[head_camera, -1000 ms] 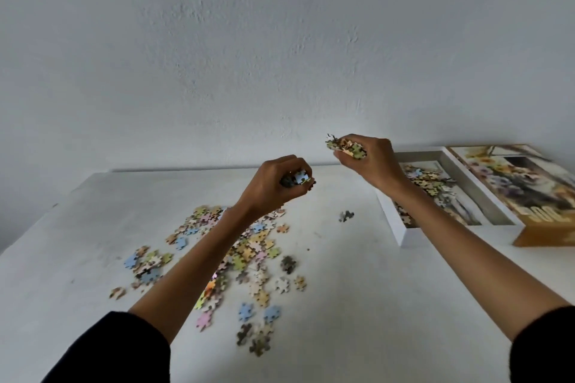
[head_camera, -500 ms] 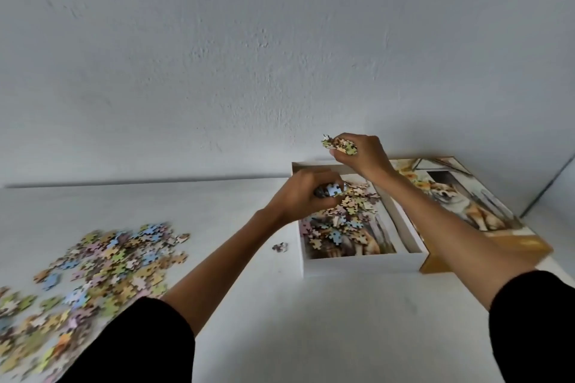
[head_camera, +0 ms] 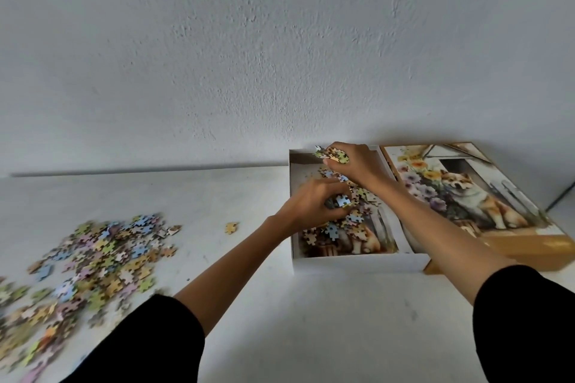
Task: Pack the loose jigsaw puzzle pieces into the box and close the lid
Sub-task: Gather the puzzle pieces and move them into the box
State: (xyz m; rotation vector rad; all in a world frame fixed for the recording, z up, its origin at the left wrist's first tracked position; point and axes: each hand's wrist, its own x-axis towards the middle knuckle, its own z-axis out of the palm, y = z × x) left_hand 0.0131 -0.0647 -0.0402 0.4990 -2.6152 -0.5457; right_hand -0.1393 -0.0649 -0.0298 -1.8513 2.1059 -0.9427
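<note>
1. Hands first: both are over the open box (head_camera: 357, 263), a shallow white tray that stands on the white table (head_camera: 311, 326), off to the right.
2. The left hand (head_camera: 311, 207) is low inside the box. Its fingers are curled round a small clump (head_camera: 334, 204) of puzzle pieces, and a pale blue piece (head_camera: 343, 200) pokes out between fingertips and thumb.
3. The right hand (head_camera: 357, 165) is held above the far end of the box. Its fingers and thumb pinch a bunch (head_camera: 332, 155) of greenish and tan pieces that stick out to the left of the hand.
4. Beneath the two hands a heap of pieces (head_camera: 342, 227) lies in the box, mostly in its middle. A printed picture covers the floor of the box and shows bare at the near end.
5. The lid (head_camera: 466, 196) lies face up on the table just to the right of the box, so the box is uncovered. Whether the two touch I cannot tell. The lid shows a fluffy orange-and-white dog among flowers.
6. Far to the left, well apart from the box, the loose pieces (head_camera: 102, 255) are spread in a wide scatter on the table, blurred toward the near edge.
7. One tan piece (head_camera: 231, 227) lies alone between that scatter and the box.
8. Black sleeves (head_camera: 149, 342) stop below the elbows, leaving both forearms bare. A rough white wall (head_camera: 280, 56) rises behind the table.
</note>
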